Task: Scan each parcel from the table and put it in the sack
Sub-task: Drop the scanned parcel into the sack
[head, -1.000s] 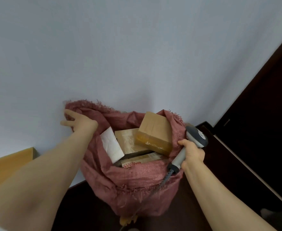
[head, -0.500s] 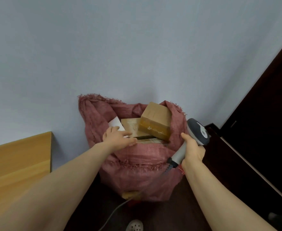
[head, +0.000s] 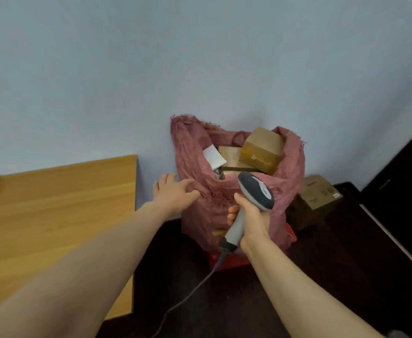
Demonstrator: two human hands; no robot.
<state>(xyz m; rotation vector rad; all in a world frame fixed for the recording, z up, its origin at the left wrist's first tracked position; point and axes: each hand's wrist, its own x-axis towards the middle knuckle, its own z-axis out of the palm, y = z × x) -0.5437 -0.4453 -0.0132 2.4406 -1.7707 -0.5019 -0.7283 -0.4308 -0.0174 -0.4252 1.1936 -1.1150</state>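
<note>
While R hand [head: 251,222] grips scanner [head: 257,192], slack L hand [head: 173,195] touches sack [head: 191,152] by table [head: 53,206], wall [head: 200,57].

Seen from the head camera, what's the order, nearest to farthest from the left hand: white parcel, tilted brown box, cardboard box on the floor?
From the left hand:
1. White parcel, in the sack's left side.
2. Tilted brown box, atop the sack's right side.
3. Cardboard box on the floor, right of the sack.
</note>
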